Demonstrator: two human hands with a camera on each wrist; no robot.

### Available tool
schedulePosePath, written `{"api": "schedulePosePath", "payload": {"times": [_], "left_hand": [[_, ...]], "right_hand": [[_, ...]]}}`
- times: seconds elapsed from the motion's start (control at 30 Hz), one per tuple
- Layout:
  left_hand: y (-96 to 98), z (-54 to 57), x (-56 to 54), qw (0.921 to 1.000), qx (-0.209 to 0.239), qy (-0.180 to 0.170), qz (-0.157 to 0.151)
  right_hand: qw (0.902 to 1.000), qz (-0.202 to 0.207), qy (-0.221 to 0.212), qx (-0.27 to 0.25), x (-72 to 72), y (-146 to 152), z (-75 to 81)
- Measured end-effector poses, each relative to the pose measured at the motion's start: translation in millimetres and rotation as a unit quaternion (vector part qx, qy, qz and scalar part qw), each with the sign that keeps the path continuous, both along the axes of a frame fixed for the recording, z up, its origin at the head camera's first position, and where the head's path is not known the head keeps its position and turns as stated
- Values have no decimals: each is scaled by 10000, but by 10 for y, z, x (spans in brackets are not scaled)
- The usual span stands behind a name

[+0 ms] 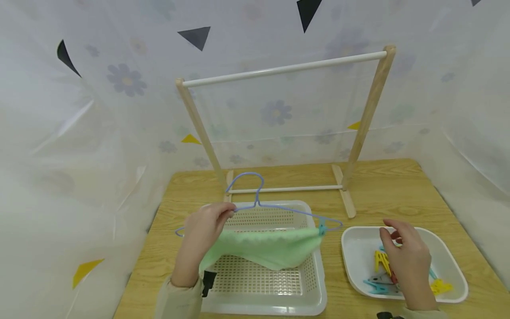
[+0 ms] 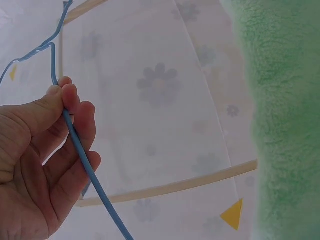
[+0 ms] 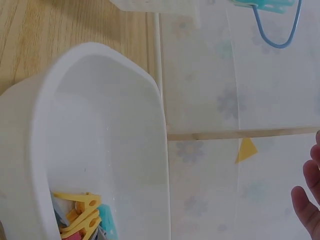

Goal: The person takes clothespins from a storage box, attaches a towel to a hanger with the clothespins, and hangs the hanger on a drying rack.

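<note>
My left hand (image 1: 205, 228) grips the bar of a blue clothes hanger (image 2: 80, 145), just left of its hook. Over the white basket hangs a fuzzy green cloth (image 1: 267, 248) along the hanger's lower side. A teal clothespin (image 1: 322, 227) pinches the cloth near the hanger's right end; my arm hides the cloth's left end. To the right, my right hand (image 1: 408, 252) is held over a white tub (image 1: 354, 241), thumb and fingers apart, with nothing between them. Inside the tub lie several clothespins, among them a yellow clothespin (image 1: 381, 261) and a teal one.
A white perforated basket (image 1: 318, 283) stands under the cloth. Behind it rises a drying rack with wooden posts (image 1: 368, 110) and a white top rail (image 1: 287, 68). The wooden table (image 1: 382, 195) is enclosed by flower-printed plastic sheeting (image 1: 119, 133).
</note>
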State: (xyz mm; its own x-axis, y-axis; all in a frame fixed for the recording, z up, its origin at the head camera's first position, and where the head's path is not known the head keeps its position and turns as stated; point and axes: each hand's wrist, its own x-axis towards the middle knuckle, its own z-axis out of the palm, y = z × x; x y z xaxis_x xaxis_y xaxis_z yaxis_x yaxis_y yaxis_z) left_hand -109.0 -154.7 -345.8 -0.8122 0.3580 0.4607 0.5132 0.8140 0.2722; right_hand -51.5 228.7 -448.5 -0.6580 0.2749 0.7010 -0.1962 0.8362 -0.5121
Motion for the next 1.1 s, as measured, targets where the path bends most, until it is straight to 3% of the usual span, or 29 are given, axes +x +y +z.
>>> {"api": "schedulePosePath", "payload": {"times": [0.43,0.87,1.1], "left_hand": [[9,-77,-135,9959,-185,-875,111],[6,-157,-268,9937,-256,-1060,255],[-8,-203,-342,9907,-185,-1324,236]], "right_hand": [[9983,-421,-402,51,79,151,-102],[9952,-640,-738,-84,194,351,-178],[9882,-902,-1224,-169,288,452,-224]]}}
